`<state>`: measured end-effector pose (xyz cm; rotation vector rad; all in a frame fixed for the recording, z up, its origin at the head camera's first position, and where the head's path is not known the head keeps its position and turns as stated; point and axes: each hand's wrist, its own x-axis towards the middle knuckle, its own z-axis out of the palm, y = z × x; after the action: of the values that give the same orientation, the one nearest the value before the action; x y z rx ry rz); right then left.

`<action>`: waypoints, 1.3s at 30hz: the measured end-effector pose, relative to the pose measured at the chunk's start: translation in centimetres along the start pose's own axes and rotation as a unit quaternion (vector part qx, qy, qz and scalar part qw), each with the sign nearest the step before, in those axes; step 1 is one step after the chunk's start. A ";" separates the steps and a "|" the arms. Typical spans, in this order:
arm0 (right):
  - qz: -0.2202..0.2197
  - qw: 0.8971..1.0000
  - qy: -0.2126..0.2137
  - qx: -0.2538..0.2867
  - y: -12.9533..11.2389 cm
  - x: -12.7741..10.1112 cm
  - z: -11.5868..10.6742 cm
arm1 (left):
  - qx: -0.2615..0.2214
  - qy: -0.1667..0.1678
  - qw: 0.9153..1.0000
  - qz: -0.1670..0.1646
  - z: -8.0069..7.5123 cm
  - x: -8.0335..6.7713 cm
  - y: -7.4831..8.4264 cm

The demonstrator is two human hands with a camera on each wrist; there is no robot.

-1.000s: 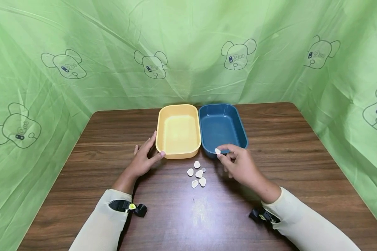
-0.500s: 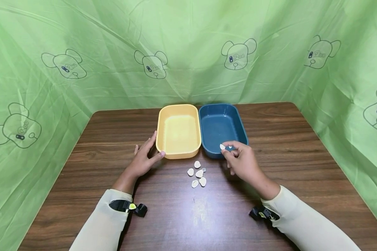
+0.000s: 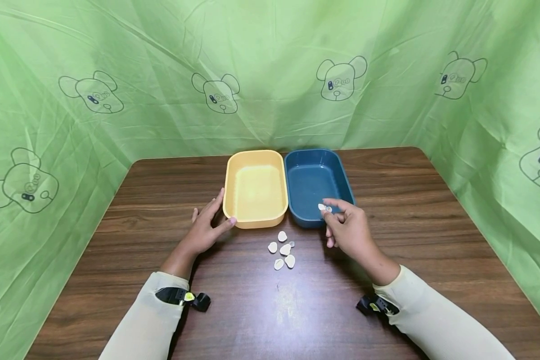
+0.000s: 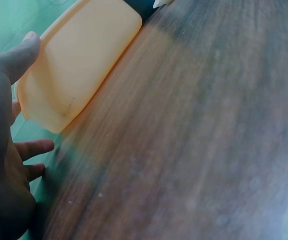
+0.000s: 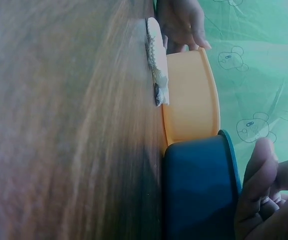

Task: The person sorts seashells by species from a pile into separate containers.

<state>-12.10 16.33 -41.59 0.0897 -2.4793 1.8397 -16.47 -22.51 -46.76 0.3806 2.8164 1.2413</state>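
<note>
In the head view my right hand (image 3: 348, 230) is over the front of the blue tray (image 3: 307, 221), pinching a small white seashell (image 3: 321, 207) between thumb and index finger. Just behind its fingers shows another pale shell (image 3: 329, 209), overlapping the tray. Several white seashells (image 3: 285, 249) lie loosely grouped on the table in front of the trays. My left hand (image 3: 203, 231) rests against the near left corner of the yellow tray (image 3: 255, 224), fingers spread and thumb at its front rim. The left wrist view shows this same thumb (image 4: 24, 57) against the yellow wall.
Both trays stand side by side near the back of the brown wooden table (image 3: 162, 185). A light green curtain (image 3: 270, 75) with printed animal heads hangs around the back and sides. Black wrist cameras (image 3: 201, 301) sit on both forearms.
My right hand has moved slightly forward and to the right over the blue tray, with its shell. The pale shell behind its fingers has come into sight. The left hand stays put.
</note>
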 end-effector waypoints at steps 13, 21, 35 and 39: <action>-0.023 1.000 0.006 0.003 -0.1 -0.1 -0.1 | -0.001 -0.001 1.000 0.000 0.0 0.1 0.1; -0.023 1.000 -0.019 0.005 -0.3 -0.4 0.3 | -0.004 0.006 1.000 0.006 0.0 0.1 -0.1; -0.041 0.992 -0.118 0.002 0.0 -1.2 1.6 | -0.003 0.000 1.000 0.003 0.0 0.2 0.0; -0.037 0.990 -0.140 -0.003 0.2 -1.4 1.8 | -0.003 -0.002 1.000 0.000 0.0 0.1 -0.1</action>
<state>-10.78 14.71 -42.44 0.4630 -2.6153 1.9061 -16.61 -22.56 -46.84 0.3832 2.8090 1.2471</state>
